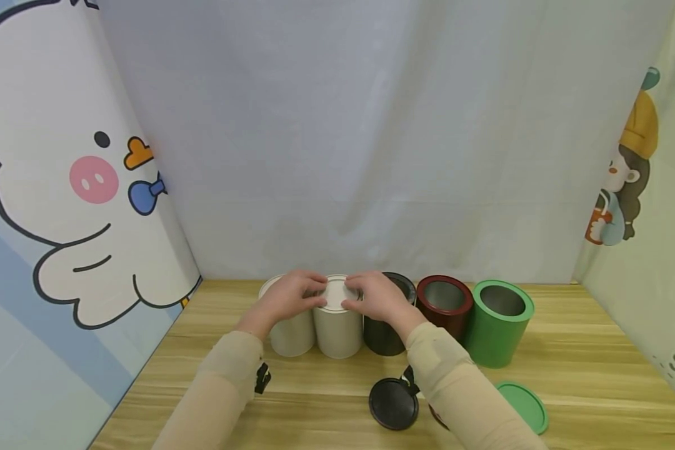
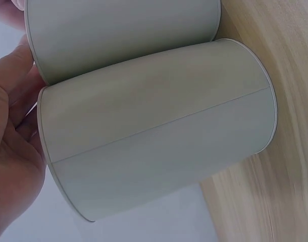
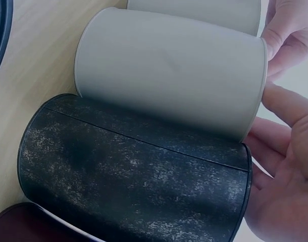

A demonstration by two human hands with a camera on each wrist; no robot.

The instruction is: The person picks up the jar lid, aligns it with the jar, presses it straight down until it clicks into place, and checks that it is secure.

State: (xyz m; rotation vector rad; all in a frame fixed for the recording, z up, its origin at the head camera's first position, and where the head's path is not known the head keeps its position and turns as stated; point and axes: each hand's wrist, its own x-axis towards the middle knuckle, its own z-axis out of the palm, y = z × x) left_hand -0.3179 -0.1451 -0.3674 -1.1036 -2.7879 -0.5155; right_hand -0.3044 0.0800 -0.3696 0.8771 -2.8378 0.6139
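Note:
Both hands are over a white canister (image 1: 339, 331), second from the left in a row. Its round white lid (image 1: 335, 294) lies at the top, level with the rim. My left hand (image 1: 292, 295) holds the lid's left edge between thumb and fingers, the wrist passing over another white canister (image 1: 292, 334). From the right, my right hand (image 1: 379, 297) grips the opposite edge, partly covering a dark, mottled canister (image 3: 134, 166). In the right wrist view, both thumbs touch the rim of the white canister (image 3: 169, 65). The left hand (image 2: 15, 146) hides the leftmost canister's top.
An uncovered dark red canister (image 1: 444, 297) and an uncovered green one (image 1: 497, 331) continue the row rightward. Nearer on the wooden table (image 1: 315, 406) lie a black lid (image 1: 394, 404) and a green lid (image 1: 525, 406). A dark red edge shows beneath the right forearm. Curtains stand behind.

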